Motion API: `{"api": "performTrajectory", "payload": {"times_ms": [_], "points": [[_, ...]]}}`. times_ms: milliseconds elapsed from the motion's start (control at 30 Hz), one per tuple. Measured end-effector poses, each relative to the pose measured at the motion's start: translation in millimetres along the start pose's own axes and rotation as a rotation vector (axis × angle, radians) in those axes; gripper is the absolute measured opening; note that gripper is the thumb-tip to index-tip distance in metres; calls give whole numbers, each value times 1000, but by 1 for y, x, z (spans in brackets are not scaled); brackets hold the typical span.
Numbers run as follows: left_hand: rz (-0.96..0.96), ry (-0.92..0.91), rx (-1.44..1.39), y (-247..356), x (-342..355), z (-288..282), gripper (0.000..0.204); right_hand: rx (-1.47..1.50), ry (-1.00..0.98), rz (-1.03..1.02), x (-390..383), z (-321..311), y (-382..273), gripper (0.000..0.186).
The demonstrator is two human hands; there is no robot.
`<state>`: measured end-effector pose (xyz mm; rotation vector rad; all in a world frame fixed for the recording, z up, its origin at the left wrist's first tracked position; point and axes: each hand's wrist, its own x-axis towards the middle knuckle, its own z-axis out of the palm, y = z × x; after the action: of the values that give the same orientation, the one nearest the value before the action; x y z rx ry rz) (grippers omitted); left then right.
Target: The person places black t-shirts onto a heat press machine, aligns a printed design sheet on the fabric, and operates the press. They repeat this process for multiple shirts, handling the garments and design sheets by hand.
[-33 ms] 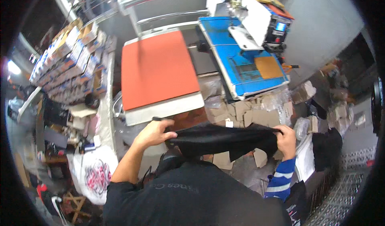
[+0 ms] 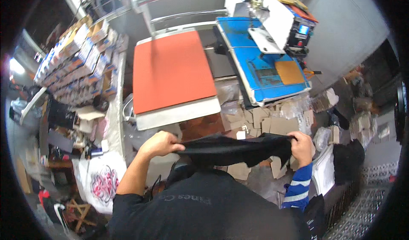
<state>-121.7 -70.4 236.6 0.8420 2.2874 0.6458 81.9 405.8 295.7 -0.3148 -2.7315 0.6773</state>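
Observation:
A piece of black cloth (image 2: 238, 150), perhaps a garment, is stretched sideways in front of my chest. My left hand (image 2: 162, 144) is closed around its left end, thumb pointing inward. At the other end, my right hand (image 2: 301, 148) pinches the cloth, with a blue and white striped sleeve on that arm. The lower edge of the fabric hangs unevenly toward the right. Just beyond my left hand lies the orange-red pad (image 2: 174, 72) of a heat press, on a pale platen (image 2: 179, 113). Neither hand touches it.
A blue-covered platen (image 2: 260, 70) with a tan square sits at the far right beside a control box (image 2: 300, 32). Cardboard pieces (image 2: 272, 125) and plastic litter the floor. Stacked boxes (image 2: 81, 65) stand at left, near a white printed cloth (image 2: 100, 182). A crate (image 2: 362, 201) is at right.
The cloth looks pulled straighter between my hands. My left hand's fingers are more closed, and the dark bit sticking up by them no longer shows. The view has shifted slightly.

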Motion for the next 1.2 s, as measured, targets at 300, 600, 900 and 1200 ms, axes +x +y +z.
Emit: {"api": "performTrajectory", "payload": {"times_ms": [300, 600, 900, 1200], "points": [[-7, 889, -147, -21, -102, -21, 18, 152, 68, -123, 73, 116, -57, 15], [-75, 1193, -327, -71, -146, -39, 18, 186, 57, -88, 119, 148, -119, 10], [-131, 1028, -193, -70, -167, -65, 18, 132, -2, -59, 108, 162, -148, 19], [-67, 894, -615, -146, -134, -28, 13, 112, -170, 149, 108, 211, -99, 18]]}}
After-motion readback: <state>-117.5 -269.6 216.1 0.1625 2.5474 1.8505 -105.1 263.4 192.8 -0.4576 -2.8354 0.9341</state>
